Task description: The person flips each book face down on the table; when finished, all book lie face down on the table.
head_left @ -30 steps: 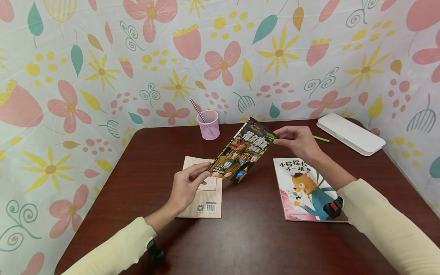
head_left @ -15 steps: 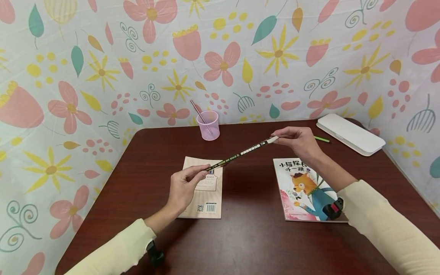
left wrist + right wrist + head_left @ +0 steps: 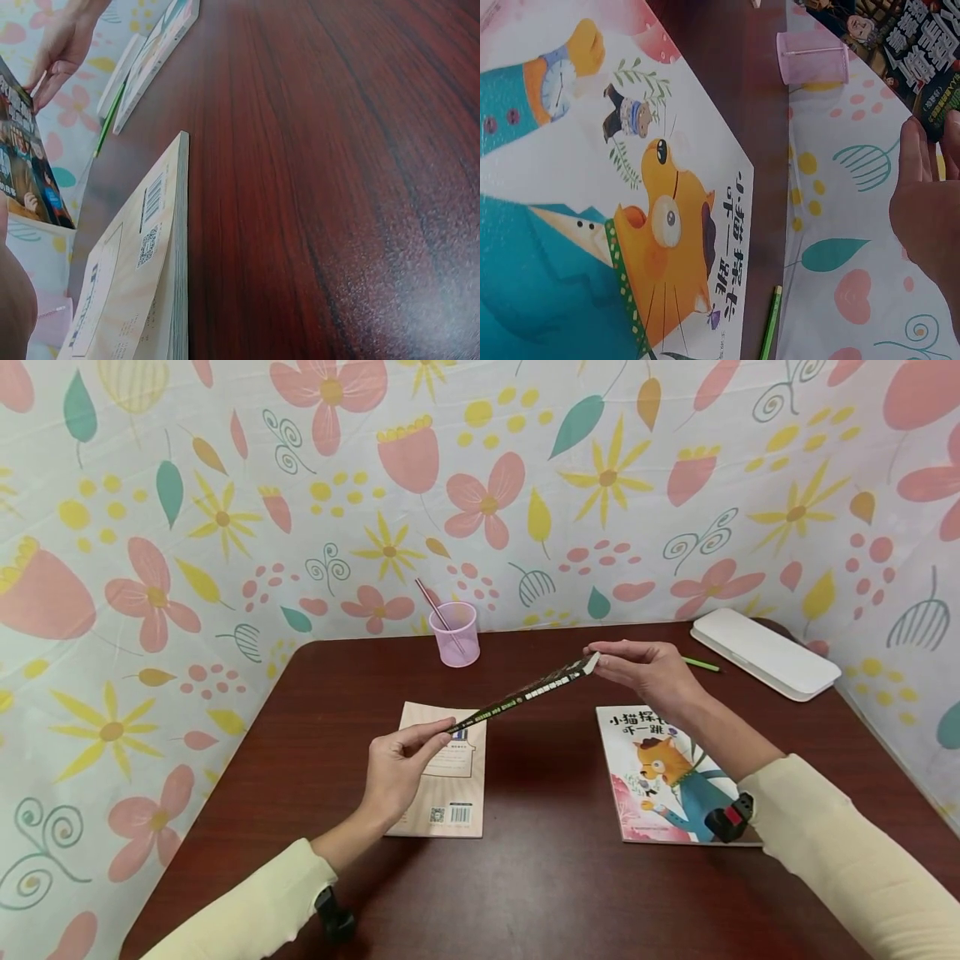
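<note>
A thin book with a dark illustrated cover (image 3: 922,52) is held up above the table between both hands, its spine (image 3: 525,695) facing the head camera and slanting up to the right. My left hand (image 3: 397,777) pinches the book's lower left end between thumb and fingers. At the upper right corner, my right hand (image 3: 648,672) pinches it the same way. Below and behind the left hand lies a beige book (image 3: 457,793), back cover up with a barcode. Under the right forearm rests a picture book (image 3: 652,777) with an orange cat on its white cover.
At the back of the brown table (image 3: 540,893) stands a pink mesh pen cup (image 3: 457,639) with a pencil in it. A white pencil case (image 3: 765,652) lies at the back right, beside a green pencil (image 3: 701,664). Behind the table hangs a flowered cloth (image 3: 487,460).
The dark book has turned from showing its front cover to showing its spine edge-on, then tipped slightly further. Both hands still hold its ends and have barely shifted.
</note>
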Available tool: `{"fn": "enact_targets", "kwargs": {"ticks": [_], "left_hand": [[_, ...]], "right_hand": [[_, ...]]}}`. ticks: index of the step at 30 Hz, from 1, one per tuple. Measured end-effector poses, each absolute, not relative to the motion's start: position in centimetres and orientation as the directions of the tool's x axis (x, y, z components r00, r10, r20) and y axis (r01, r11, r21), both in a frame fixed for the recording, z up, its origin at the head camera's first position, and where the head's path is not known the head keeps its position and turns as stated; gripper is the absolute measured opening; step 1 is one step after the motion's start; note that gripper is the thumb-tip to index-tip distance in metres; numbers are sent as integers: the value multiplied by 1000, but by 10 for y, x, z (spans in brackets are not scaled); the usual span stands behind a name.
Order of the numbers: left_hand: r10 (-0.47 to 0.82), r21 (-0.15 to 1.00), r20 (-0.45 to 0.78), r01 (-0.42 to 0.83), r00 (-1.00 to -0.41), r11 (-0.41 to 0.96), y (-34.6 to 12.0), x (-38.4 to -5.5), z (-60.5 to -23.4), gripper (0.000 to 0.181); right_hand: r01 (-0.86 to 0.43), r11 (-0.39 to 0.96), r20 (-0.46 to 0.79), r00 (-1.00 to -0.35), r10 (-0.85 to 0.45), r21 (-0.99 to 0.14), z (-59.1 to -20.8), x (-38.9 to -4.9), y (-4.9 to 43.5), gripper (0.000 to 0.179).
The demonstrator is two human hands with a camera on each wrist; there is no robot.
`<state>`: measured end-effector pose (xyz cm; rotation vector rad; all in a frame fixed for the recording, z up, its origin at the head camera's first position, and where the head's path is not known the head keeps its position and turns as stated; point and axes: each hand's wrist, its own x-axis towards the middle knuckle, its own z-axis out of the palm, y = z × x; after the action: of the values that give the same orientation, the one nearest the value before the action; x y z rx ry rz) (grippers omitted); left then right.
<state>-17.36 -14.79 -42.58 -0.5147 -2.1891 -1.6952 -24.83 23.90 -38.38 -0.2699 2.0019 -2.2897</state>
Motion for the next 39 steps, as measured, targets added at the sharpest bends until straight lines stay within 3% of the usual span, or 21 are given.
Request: {"fn": "enact_targets", "kwargs": {"ticks": [7, 16, 26, 39], "left_hand": [[73, 887, 430, 437, -900, 149, -147, -171, -426, 23], [67, 919, 377, 382, -924, 99, -145, -167, -428, 28], [114, 896, 389, 404, -914, 183, -140, -159, -437, 28], [254, 813, 474, 530, -843, 242, -134, -145, -455, 17]], "right_hand": [[-4, -250, 72, -962, -262, -968, -385, -249, 239, 38], [60, -337, 36, -962, -270, -940, -383, -248, 234, 40], [9, 65, -25, -969, -244, -998, -390, -245, 222, 47], [-26, 216, -34, -963, -267, -976, -408, -247, 218, 40]]}}
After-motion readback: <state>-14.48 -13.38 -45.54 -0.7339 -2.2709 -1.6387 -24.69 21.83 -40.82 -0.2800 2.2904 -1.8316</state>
